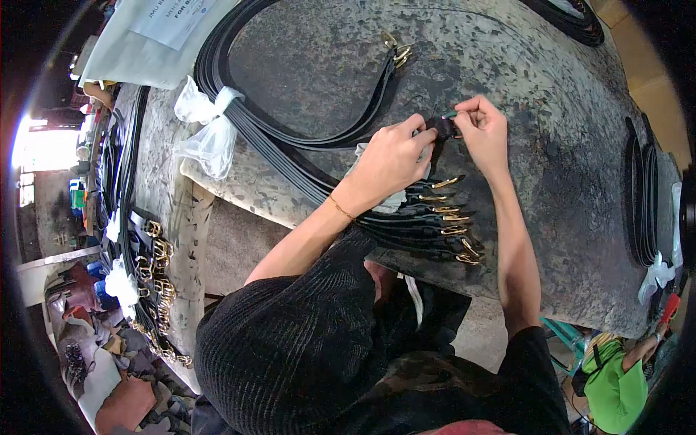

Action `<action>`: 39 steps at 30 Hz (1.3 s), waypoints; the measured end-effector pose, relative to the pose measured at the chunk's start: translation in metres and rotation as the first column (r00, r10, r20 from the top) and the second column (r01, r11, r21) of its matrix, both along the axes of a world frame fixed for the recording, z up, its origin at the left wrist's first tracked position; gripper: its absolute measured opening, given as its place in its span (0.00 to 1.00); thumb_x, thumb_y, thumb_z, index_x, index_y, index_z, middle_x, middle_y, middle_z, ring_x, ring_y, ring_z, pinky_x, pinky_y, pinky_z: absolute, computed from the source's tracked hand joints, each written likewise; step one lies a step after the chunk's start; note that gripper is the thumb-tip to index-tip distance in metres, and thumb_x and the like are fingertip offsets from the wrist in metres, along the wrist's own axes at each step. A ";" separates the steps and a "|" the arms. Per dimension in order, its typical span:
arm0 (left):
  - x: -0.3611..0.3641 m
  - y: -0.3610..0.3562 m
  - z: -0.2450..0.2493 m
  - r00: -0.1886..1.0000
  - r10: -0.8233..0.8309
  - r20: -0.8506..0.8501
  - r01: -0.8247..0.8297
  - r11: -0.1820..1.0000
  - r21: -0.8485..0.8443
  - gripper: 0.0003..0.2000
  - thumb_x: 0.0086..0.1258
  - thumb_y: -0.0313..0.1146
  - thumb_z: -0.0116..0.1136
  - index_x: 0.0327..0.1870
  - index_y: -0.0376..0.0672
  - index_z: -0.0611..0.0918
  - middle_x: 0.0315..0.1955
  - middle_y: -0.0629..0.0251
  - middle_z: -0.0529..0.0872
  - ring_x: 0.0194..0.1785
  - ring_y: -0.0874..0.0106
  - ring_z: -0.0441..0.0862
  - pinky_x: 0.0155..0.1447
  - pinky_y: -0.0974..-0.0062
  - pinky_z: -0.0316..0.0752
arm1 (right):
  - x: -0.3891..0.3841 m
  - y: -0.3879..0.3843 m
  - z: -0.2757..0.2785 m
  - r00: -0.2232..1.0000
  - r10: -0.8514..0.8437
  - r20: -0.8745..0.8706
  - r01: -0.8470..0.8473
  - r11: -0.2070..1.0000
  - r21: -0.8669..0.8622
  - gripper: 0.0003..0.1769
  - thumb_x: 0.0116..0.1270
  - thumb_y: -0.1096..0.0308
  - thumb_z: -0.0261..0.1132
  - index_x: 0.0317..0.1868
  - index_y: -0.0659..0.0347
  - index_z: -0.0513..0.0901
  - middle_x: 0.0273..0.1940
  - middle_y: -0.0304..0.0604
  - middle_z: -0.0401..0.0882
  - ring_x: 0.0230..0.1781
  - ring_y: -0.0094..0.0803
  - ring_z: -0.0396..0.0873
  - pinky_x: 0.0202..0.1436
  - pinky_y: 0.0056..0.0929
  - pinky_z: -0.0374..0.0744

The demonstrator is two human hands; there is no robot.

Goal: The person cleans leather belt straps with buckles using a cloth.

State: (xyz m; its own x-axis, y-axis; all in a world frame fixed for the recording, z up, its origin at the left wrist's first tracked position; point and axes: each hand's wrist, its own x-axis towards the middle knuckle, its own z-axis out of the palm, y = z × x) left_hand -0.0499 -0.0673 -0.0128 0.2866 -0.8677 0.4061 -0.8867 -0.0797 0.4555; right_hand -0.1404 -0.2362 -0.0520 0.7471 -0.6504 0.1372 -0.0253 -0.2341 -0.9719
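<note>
Steady the dark strap end (444, 129) pinched in the left hand (397, 154). Gently guide the green piece (450, 114) pinched in the right hand (484, 129), clear of the buckles (454, 231) between the wrists.

Black belts (212, 61) with gold buckles (454, 231) against a grey tabletop (569, 210) mottled with dark blotches, alongside whitish plastic wrap (217, 148), black ribbed fabric (279, 337), a thin gold bracelet (339, 206) and a bright green shirt (618, 380) at lower right.

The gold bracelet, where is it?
In the head view, the gold bracelet is around the wrist of the left hand, left of the row of gold buckles.
</note>
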 end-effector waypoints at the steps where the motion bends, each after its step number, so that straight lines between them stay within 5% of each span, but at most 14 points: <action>1: 0.000 0.000 -0.002 1.000 -0.001 0.001 0.001 1.000 -0.001 0.11 0.60 0.26 0.64 0.44 0.38 0.85 0.33 0.60 0.79 0.29 0.60 0.82 0.34 0.65 0.79 | 0.001 0.000 0.000 0.996 0.001 0.093 -0.010 0.995 0.095 0.02 0.63 0.77 0.63 0.35 0.67 0.79 0.24 0.31 0.73 0.25 0.14 0.68 0.29 0.19 0.69; 5: -0.002 -0.001 0.004 0.999 0.041 -0.006 -0.041 0.998 0.040 0.13 0.60 0.25 0.63 0.47 0.40 0.84 0.35 0.60 0.80 0.31 0.60 0.82 0.36 0.65 0.79 | 0.000 -0.006 0.002 0.982 0.004 0.187 -0.056 0.960 0.273 0.02 0.68 0.78 0.59 0.37 0.68 0.78 0.34 0.37 0.78 0.33 0.19 0.78 0.41 0.23 0.81; 11: 0.002 0.000 -0.002 1.000 0.026 0.000 -0.026 0.999 0.030 0.10 0.59 0.23 0.64 0.42 0.40 0.85 0.36 0.60 0.80 0.31 0.60 0.82 0.35 0.65 0.79 | 0.000 -0.011 -0.003 0.970 0.005 0.244 -0.094 0.930 0.356 0.04 0.69 0.78 0.57 0.36 0.69 0.77 0.35 0.37 0.76 0.37 0.23 0.81 0.48 0.29 0.85; 21: 0.008 0.000 0.000 0.971 0.124 -0.202 -0.130 0.991 -0.019 0.06 0.60 0.25 0.65 0.38 0.36 0.85 0.37 0.57 0.81 0.34 0.56 0.82 0.41 0.64 0.78 | -0.006 -0.010 0.002 0.981 0.149 0.127 -0.168 0.974 0.152 0.01 0.65 0.78 0.61 0.36 0.66 0.78 0.33 0.33 0.77 0.33 0.17 0.76 0.42 0.20 0.75; 24: 0.007 -0.003 0.000 0.964 0.127 -0.236 -0.147 0.987 -0.068 0.08 0.60 0.26 0.66 0.39 0.36 0.85 0.39 0.56 0.82 0.35 0.56 0.82 0.42 0.65 0.78 | -0.005 -0.011 0.002 0.981 0.088 0.172 -0.125 0.967 0.220 0.02 0.66 0.78 0.59 0.36 0.66 0.78 0.30 0.32 0.74 0.30 0.16 0.72 0.46 0.24 0.78; 26: 0.004 -0.005 0.000 0.962 0.156 -0.223 -0.162 0.987 -0.012 0.09 0.59 0.26 0.66 0.40 0.37 0.86 0.39 0.57 0.82 0.35 0.57 0.83 0.43 0.65 0.78 | -0.005 -0.013 0.001 0.935 0.057 0.350 -0.224 0.860 0.459 0.03 0.67 0.79 0.57 0.36 0.65 0.78 0.27 0.31 0.70 0.26 0.15 0.67 0.52 0.31 0.81; 29: 0.000 -0.002 0.002 0.970 0.150 -0.192 -0.147 0.989 0.027 0.10 0.58 0.26 0.68 0.41 0.38 0.86 0.39 0.58 0.82 0.36 0.57 0.83 0.43 0.66 0.78 | -0.004 -0.015 0.003 0.937 0.026 0.349 -0.210 0.840 0.500 0.04 0.68 0.79 0.56 0.36 0.65 0.78 0.25 0.30 0.67 0.25 0.14 0.65 0.55 0.37 0.82; 33: 0.002 0.003 -0.001 0.982 0.072 -0.173 -0.075 0.997 -0.016 0.09 0.57 0.25 0.68 0.38 0.39 0.86 0.38 0.59 0.82 0.35 0.59 0.83 0.41 0.66 0.78 | -0.005 -0.017 0.002 0.924 0.018 0.382 -0.236 0.813 0.532 0.04 0.68 0.79 0.56 0.37 0.65 0.78 0.24 0.30 0.66 0.25 0.14 0.65 0.56 0.38 0.82; 39: 0.008 0.001 -0.001 0.962 0.118 -0.245 -0.119 0.993 0.012 0.03 0.59 0.24 0.64 0.33 0.37 0.83 0.37 0.58 0.81 0.36 0.57 0.82 0.40 0.66 0.77 | -0.004 -0.015 -0.002 0.947 0.057 0.317 -0.197 0.882 0.429 0.03 0.66 0.79 0.58 0.36 0.65 0.78 0.27 0.31 0.72 0.28 0.15 0.68 0.46 0.25 0.78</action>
State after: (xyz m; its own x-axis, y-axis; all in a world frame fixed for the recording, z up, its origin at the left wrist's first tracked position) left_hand -0.0414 -0.0659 -0.0138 0.4781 -0.8205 0.3132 -0.7322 -0.1754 0.6581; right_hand -0.1447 -0.2508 -0.0535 0.8004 -0.5948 0.0739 0.2700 0.2477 -0.9305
